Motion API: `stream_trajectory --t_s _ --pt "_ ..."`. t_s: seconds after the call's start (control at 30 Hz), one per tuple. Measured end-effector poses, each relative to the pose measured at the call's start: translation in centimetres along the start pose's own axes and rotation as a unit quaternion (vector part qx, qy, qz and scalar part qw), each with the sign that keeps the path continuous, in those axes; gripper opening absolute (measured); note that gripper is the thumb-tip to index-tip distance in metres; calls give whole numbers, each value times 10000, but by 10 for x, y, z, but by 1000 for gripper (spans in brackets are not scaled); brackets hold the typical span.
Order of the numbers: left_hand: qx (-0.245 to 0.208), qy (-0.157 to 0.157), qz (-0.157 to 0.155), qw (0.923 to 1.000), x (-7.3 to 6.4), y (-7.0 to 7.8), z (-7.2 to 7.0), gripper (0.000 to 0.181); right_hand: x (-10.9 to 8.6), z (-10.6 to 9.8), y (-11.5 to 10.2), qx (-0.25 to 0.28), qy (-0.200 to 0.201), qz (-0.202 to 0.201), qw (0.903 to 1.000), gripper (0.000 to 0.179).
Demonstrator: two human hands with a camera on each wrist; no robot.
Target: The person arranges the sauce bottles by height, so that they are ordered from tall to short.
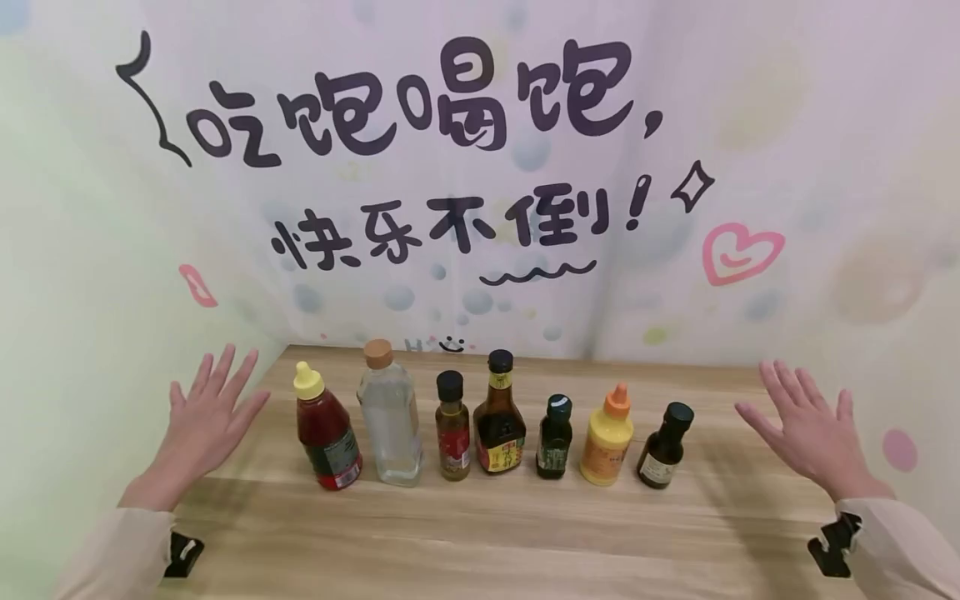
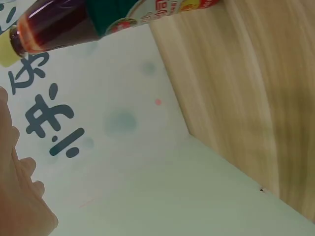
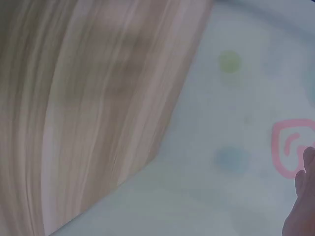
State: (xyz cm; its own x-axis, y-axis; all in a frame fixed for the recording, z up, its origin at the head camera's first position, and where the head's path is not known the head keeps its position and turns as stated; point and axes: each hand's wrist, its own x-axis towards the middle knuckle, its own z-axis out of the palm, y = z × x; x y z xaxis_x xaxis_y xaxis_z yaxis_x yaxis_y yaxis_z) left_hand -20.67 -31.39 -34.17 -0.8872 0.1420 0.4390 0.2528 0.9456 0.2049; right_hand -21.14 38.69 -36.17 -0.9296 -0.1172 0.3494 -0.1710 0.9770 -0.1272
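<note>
Fingers spread, my left hand (image 1: 206, 425) is held out at the left side, holding nothing. Nearest to it stands a red squeeze bottle (image 1: 326, 433) with a yellow nozzle cap, also large in the left wrist view. My right hand (image 1: 813, 429) is likewise spread and bare at the right side, closest to a small dark bottle (image 1: 663, 450) with a black cap. Between these, in an upright row, are a clear bottle (image 1: 392, 425), a red-labelled bottle (image 1: 453, 437), a tall brown sauce bottle (image 1: 500, 425), a small dark green bottle (image 1: 554, 442) and a yellow squeeze bottle (image 1: 607, 442).
The bottles stand on a wood-grain table (image 1: 450, 542). Behind it hangs a pale backdrop (image 1: 480, 183) with large dark lettering and a pink heart, meeting the table's back edge. A pale green wall (image 1: 67, 292) borders the left side.
</note>
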Motion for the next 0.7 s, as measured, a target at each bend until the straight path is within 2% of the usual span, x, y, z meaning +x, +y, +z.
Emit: stream_trajectory --t_s 0.3,0.43,0.7 --pt "-170 362 347 9986 1 10 -19 58 11 -11 -19 203 391 -212 9988 76" --pt "-282 406 442 9978 1 14 -23 60 18 -19 -32 294 546 -403 9973 75" --pt "-521 493 590 9957 1 26 -28 62 32 -29 -60 693 595 -635 9938 77"
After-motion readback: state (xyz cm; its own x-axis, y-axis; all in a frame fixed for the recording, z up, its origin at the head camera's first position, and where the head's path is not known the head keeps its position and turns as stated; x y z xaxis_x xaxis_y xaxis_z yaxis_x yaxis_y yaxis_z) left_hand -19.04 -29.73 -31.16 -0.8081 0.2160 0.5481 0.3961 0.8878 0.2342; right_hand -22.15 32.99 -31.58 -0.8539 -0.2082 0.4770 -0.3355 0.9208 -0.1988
